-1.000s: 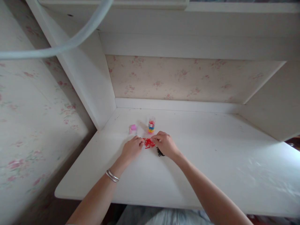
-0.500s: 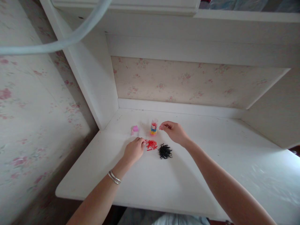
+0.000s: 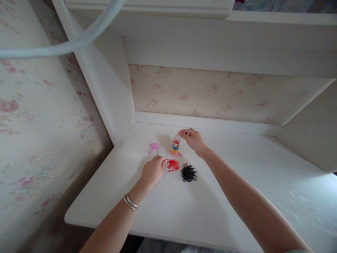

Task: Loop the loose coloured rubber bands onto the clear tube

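A small clear jar (image 3: 176, 144) with coloured bands inside stands near the back of the white desk (image 3: 184, 207). My right hand (image 3: 193, 139) hovers pinched just above the jar's mouth; what it holds is too small to make out. A single red band (image 3: 180, 154) lies at the jar's foot. A little heap of red rubber bands (image 3: 173, 164) lies in front of the jar, with a heap of black bands (image 3: 188, 173) to its right. My left hand (image 3: 153, 171) rests curled on the desk, fingertips touching the red heap.
A pink lid (image 3: 154, 147) lies left of the jar. White shelf walls close in the desk at left, back and right, with a shelf overhead. A pale hose (image 3: 65, 46) arcs across the upper left. The desk's front edge (image 3: 147, 232) lies near my body.
My right hand left the red heap, rose and moved back to the jar's mouth, uncovering the black heap. My left hand stayed by the red bands. The camera shifted a little left.
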A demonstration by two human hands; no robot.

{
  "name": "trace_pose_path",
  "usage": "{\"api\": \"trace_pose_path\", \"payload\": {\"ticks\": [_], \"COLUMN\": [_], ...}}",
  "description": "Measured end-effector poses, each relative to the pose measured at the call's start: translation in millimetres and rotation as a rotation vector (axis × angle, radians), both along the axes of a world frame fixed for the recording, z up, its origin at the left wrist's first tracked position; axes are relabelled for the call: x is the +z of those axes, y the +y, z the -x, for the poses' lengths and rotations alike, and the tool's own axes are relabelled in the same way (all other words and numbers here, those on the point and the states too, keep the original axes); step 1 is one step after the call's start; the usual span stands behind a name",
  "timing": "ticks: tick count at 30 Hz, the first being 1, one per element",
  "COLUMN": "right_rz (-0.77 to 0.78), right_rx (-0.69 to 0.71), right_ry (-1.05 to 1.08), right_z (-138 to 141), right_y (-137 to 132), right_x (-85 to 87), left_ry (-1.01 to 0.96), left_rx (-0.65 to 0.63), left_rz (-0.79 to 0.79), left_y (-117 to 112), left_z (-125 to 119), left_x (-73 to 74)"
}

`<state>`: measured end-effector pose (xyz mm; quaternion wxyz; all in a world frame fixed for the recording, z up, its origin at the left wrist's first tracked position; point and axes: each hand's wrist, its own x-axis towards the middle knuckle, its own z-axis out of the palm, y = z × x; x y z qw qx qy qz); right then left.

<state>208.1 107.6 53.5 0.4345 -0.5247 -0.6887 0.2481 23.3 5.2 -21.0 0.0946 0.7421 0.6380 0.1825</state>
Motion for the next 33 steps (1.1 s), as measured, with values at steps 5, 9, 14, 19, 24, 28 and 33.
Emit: {"api": "trace_pose_path", "payload": {"ticks": [5,9,14,19,24,28,33], "right_rz": [0.021,0.002,-0.006,0.149,0.155,0.086,0.013], "right_rx": [-0.033,-0.043,-0.084,0.058,0.157,0.138,0.063], "right_ry": [-0.029,-0.078,-0.295,-0.485,-0.524,-0.505,-0.448], "right_z": [1.8,-2.7,-23.7,-41.4,-42.3,-44.2,-48.4], "right_y": [4.2,7.0,11.6,5.5,-4.3,-11.3,-17.2], "right_x": [-2.7,-4.2,-22.7,-61.6,-84.9,-93.2,-100.9], "left_ry": [0.009,0.009,0.012,-0.006,-0.059,-0.157,-0.227], "left_rx": [0.008,0.014,0.019,0.054,0.062,0.066,0.056], "left_rz": [-0.007,-0.006,-0.020,-0.017,-0.119,-0.202,-0.256], "left_y": [-0.6,-0.6,-0.1,-0.5,3.2,9.7,22.0], "left_z": [-0.1,0.3,0.3,-0.5,2.4,1.9,-8.7], "left_x": [-0.2,-0.5,-0.2,3.1,4.6,6.6,27.5]}}
